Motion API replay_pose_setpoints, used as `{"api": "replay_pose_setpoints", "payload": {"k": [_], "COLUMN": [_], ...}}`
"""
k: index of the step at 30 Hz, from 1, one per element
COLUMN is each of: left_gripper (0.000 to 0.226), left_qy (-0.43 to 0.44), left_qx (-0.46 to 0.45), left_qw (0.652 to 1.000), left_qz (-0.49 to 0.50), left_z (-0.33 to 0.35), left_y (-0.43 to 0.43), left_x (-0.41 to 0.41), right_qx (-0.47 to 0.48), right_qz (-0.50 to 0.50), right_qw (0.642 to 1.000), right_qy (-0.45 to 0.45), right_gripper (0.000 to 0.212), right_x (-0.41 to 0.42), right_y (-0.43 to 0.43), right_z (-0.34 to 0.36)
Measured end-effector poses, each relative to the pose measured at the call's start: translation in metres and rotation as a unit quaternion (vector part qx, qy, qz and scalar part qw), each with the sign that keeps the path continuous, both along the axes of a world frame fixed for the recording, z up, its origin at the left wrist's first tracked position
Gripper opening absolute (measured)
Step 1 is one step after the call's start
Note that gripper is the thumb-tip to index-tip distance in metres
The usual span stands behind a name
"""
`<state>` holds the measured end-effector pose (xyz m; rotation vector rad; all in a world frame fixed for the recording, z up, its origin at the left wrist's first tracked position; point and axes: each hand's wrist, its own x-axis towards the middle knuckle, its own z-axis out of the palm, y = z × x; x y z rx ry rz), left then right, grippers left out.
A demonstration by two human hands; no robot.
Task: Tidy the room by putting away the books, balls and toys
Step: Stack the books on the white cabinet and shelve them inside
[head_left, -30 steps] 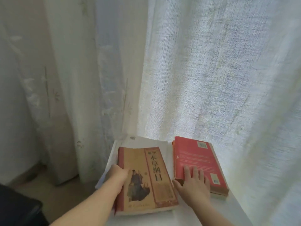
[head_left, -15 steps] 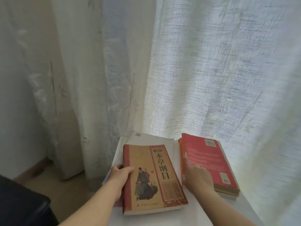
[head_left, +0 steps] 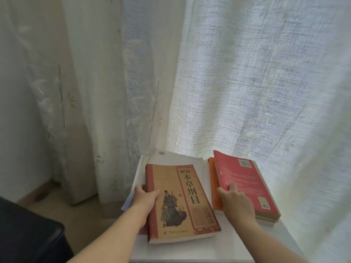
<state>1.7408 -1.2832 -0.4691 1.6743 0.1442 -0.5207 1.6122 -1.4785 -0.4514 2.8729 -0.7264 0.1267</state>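
**Books In Hand, None Yet Put Away**

Two piles were seen on the white table (head_left: 190, 251) by the curtain (head_left: 247, 73). Nothing was judged to have been put away, and no balls or toys were shown. The tan book (head_left: 182, 202), lying on white papers (head_left: 182, 158) at the table's left, was gripped at its spine by the left hand (head_left: 146, 196), thumb on the cover. The red book (head_left: 245, 183), lying on an orange book (head_left: 214, 190), was clasped at its left edge by the right hand (head_left: 235, 202). That edge was apparently raised, though the fingers beneath could not be made out.
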Motion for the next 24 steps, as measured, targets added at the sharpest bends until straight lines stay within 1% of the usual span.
{"api": "replay_pose_setpoints", "payload": {"k": [1, 3, 5, 6, 7, 8, 9, 10, 11, 12, 13, 15, 16, 18, 19, 20, 22, 23, 24], "left_gripper": [0.062, 0.066, 0.063, 0.064, 0.068, 0.075, 0.078, 0.079, 0.08, 0.081, 0.083, 0.084, 0.08, 0.054, 0.042, 0.036, 0.03, 0.028, 0.026], "left_qy": [-0.015, -0.044, -0.066, -0.079, -0.098, -0.132, -0.189, -0.261, -0.333, -0.397, -0.442, -0.495, -0.511, -0.517, -0.518, -0.518, -0.504, -0.495, -0.477], "left_qx": [0.018, 0.049, 0.087, 0.125, 0.194, 0.283, 0.354, 0.378, 0.361, 0.325, 0.284, 0.214, 0.172, 0.064, 0.03, 0.012, 0.012, 0.004, -0.02], "left_qw": [1.0, 0.997, 0.993, 0.987, 0.972, 0.942, 0.905, 0.877, 0.86, 0.847, 0.838, 0.831, 0.832, 0.841, 0.843, 0.845, 0.858, 0.867, 0.878], "left_qz": [-0.012, -0.04, -0.045, -0.059, -0.089, -0.122, -0.139, -0.141, -0.137, -0.14, -0.144, -0.138, -0.131, -0.142, -0.143, -0.134, -0.097, -0.064, -0.022], "left_z": [-0.001, 0.001, 0.006, 0.01, 0.015, 0.022, 0.031, 0.043, 0.057, 0.072, 0.09, 0.122, 0.136, 0.161, 0.168, 0.171, 0.167, 0.161, 0.154], "left_y": [0.0, 0.002, 0.0, -0.003, -0.007, -0.013, -0.019, -0.025, -0.031, -0.036, -0.038, -0.037, -0.034, -0.02, -0.013, -0.008, 0.002, 0.006, 0.011], "left_x": [-0.001, -0.006, -0.009, -0.012, -0.016, -0.02, -0.027, -0.035, -0.043, -0.049, -0.054, -0.051, -0.045, -0.037, -0.033, -0.031, -0.031, -0.035, -0.039], "right_qx": [0.024, 0.071, 0.129, 0.149, 0.166, 0.182, 0.197, 0.204, 0.206, 0.203, 0.195, 0.181, 0.177, 0.168, 0.164, 0.159, 0.122, 0.1, 0.102], "right_qz": [-0.009, -0.02, -0.022, -0.02, -0.012, 0.001, 0.018, 0.037, 0.057, 0.076, 0.098, 0.146, 0.179, 0.244, 0.264, 0.272, 0.254, 0.221, 0.172], "right_qw": [0.999, 0.989, 0.963, 0.95, 0.937, 0.925, 0.914, 0.908, 0.904, 0.902, 0.9, 0.894, 0.888, 0.87, 0.859, 0.85, 0.839, 0.833, 0.826], "right_qy": [-0.033, -0.129, -0.235, -0.274, -0.306, -0.333, -0.353, -0.365, -0.371, -0.374, -0.378, -0.383, -0.384, -0.395, -0.406, -0.421, -0.466, -0.497, -0.528], "right_gripper": [0.034, 0.036, 0.031, 0.029, 0.029, 0.03, 0.03, 0.03, 0.03, 0.029, 0.028, 0.028, 0.028, 0.032, 0.038, 0.043, 0.051, 0.061, 0.074], "right_x": [-0.002, -0.006, -0.009, -0.01, -0.01, -0.012, -0.011, -0.012, -0.012, -0.013, -0.014, -0.018, -0.021, -0.024, -0.024, -0.022, -0.014, -0.008, -0.003], "right_y": [0.0, -0.003, -0.002, 0.0, 0.003, 0.006, 0.009, 0.012, 0.016, 0.02, 0.025, 0.039, 0.046, 0.061, 0.066, 0.068, 0.065, 0.06, 0.055], "right_z": [0.007, 0.027, 0.051, 0.064, 0.076, 0.089, 0.101, 0.114, 0.127, 0.14, 0.153, 0.172, 0.18, 0.193, 0.199, 0.202, 0.207, 0.204, 0.2]}}
